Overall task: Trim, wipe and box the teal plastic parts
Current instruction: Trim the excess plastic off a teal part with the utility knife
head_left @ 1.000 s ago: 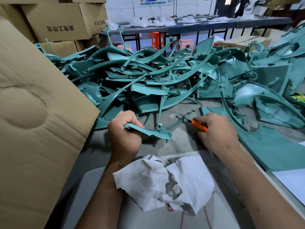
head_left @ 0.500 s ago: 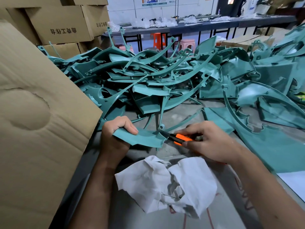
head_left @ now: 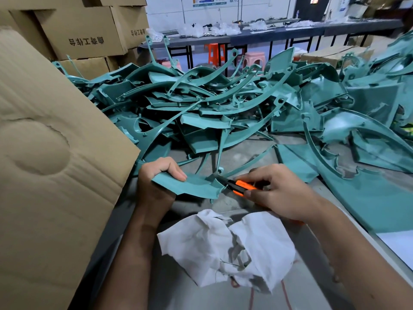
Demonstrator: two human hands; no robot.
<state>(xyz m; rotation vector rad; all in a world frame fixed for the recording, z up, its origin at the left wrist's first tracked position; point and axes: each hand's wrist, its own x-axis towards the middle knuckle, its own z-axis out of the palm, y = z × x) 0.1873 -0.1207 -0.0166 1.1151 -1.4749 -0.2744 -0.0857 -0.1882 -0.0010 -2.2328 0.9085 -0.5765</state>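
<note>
Since a second ago the right hand (head_left: 281,193), fingers pinching the orange utility knife (head_left: 242,186), has brought the blade against the right end of the teal part (head_left: 192,185); trimming likely underway, wiping and boxing remain. Left hand (head_left: 156,177) has turned the part flatter, grip curled around its left end, above the desk (head_left: 257,294). One knife, one white rag (head_left: 225,247), uncounted teal parts piled (head_left: 223,108) behind, one cardboard box flap (head_left: 51,153) at left.

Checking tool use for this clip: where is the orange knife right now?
In the head view the orange knife sits just right of centre, gripped by the right hand, its tip against the right end of the teal part held by the left hand.
</note>
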